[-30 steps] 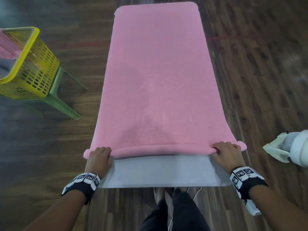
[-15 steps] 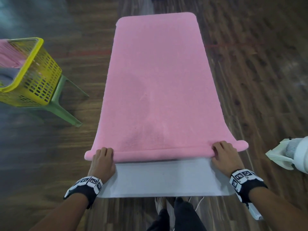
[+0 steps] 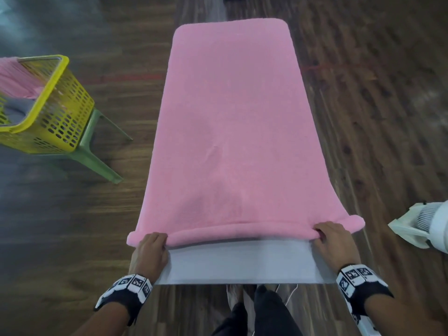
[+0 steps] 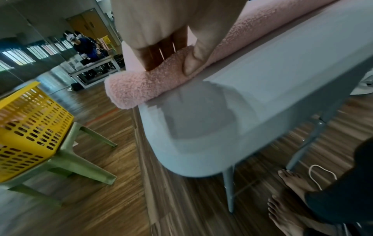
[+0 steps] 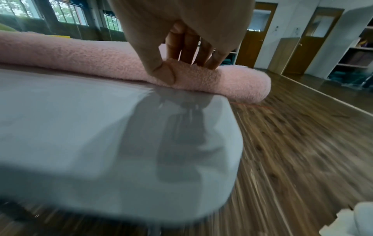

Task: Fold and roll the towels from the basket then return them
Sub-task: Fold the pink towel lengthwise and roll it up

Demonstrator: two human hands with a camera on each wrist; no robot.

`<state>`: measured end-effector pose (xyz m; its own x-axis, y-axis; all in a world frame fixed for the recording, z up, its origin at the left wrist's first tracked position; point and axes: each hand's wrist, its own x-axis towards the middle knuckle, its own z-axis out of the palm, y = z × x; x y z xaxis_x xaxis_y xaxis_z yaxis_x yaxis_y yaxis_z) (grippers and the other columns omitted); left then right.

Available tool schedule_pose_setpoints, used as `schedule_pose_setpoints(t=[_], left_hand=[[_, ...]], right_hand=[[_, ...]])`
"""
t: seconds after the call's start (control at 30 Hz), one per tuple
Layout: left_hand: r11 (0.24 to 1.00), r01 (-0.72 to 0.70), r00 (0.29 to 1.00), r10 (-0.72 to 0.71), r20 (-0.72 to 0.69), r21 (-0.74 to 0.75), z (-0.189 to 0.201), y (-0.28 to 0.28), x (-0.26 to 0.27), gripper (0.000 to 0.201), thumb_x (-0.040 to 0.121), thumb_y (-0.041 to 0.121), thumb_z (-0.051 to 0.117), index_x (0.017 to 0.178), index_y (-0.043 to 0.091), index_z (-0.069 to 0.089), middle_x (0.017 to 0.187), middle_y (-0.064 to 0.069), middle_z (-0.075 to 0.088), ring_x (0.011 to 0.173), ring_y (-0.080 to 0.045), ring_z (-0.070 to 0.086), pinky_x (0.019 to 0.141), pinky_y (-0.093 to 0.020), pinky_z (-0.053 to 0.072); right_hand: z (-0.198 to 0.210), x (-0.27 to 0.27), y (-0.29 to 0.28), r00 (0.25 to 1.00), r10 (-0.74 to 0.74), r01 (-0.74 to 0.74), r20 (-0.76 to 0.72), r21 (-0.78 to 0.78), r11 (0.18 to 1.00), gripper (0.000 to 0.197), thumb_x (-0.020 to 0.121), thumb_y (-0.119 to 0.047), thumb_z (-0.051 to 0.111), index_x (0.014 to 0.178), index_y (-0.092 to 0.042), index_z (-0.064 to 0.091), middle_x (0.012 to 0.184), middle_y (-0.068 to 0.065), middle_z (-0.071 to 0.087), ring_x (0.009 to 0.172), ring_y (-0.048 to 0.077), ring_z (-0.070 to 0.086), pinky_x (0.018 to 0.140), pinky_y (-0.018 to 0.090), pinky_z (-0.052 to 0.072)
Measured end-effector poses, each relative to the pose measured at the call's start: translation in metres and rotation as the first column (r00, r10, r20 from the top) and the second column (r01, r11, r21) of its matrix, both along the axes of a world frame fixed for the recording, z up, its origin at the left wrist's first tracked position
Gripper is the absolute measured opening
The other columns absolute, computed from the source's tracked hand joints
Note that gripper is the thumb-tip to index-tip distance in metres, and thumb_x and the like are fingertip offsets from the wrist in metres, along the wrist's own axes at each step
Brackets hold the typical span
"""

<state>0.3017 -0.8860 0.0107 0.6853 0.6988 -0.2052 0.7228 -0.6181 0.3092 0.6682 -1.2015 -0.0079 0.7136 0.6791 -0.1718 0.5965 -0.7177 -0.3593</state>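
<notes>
Head view: my left hand [image 3: 150, 251] and right hand [image 3: 333, 241] each pinch an end of the pink towel [image 3: 230, 132]'s rolled near edge | rest of towel flat along grey table [image 3: 242, 263] | yellow basket [image 3: 52, 112] left, on green stool [image 3: 97, 151].

**Room around the table**

Pink towel [image 3: 232, 122] covers nearly the whole grey table [image 3: 242, 263], only a bare strip shows at the near edge. Left side: yellow basket [image 3: 60, 110] on a green stool [image 3: 97, 161], well apart from the table, open floor between. Right: a white fan [image 3: 426, 226] sits near the table's near corner.
</notes>
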Motion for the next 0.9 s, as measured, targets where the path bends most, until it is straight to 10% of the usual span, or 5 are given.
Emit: schedule_pose_setpoints(t=[0.37, 0.6, 0.77, 0.9], left_hand=[[0.999, 0.052, 0.994, -0.052, -0.091, -0.005, -0.001, -0.024, -0.036, 0.035, 0.076, 0.032, 0.037, 0.080, 0.014, 0.067, 0.072, 0.003, 0.064, 0.064, -0.021, 0.056, 0.064, -0.037, 0.051], [0.990, -0.033, 0.999, 0.032, 0.007, 0.136, 0.001, -0.010, -0.016, 0.011, 0.082, 0.011, 0.062, 0.090, 0.014, 0.054, 0.084, -0.003, 0.051, 0.070, -0.024, 0.045, 0.066, -0.041, 0.040], [0.995, 0.031, 0.996, -0.023, -0.081, 0.094, -0.003, -0.022, -0.012, 0.040, 0.057, 0.007, 0.070, 0.092, 0.011, 0.051, 0.091, -0.007, 0.050, 0.076, -0.026, 0.043, 0.063, -0.038, 0.042], [0.990, 0.085, 0.995, -0.079, -0.061, 0.112, -0.006, -0.018, -0.017, 0.040, 0.073, 0.024, 0.045, 0.107, 0.008, 0.060, 0.106, -0.008, 0.061, 0.095, -0.026, 0.051, 0.080, -0.044, 0.049]], right_hand=[[-0.002, -0.034, -0.039, 0.997, 0.020, -0.014, 0.078, -0.077, 0.997, 0.039, 0.072, -0.036, 0.037, 0.082, -0.020, 0.071, 0.080, -0.003, 0.069, 0.073, 0.025, 0.060, 0.073, 0.040, 0.040], [0.005, -0.016, -0.012, 0.994, -0.054, 0.058, 0.099, -0.037, 0.998, 0.024, 0.071, -0.002, 0.070, 0.087, -0.017, 0.062, 0.086, 0.002, 0.058, 0.078, 0.029, 0.053, 0.074, 0.043, 0.039], [-0.002, -0.023, -0.016, 0.997, 0.037, -0.033, 0.067, -0.060, 0.998, 0.040, 0.059, -0.005, 0.077, 0.095, -0.013, 0.061, 0.096, 0.005, 0.060, 0.080, 0.028, 0.055, 0.071, 0.043, 0.047], [0.001, -0.017, -0.014, 0.999, 0.031, -0.030, 0.028, -0.046, 0.999, 0.040, 0.068, -0.013, 0.066, 0.108, -0.019, 0.066, 0.112, 0.001, 0.067, 0.098, 0.028, 0.056, 0.085, 0.046, 0.048]])
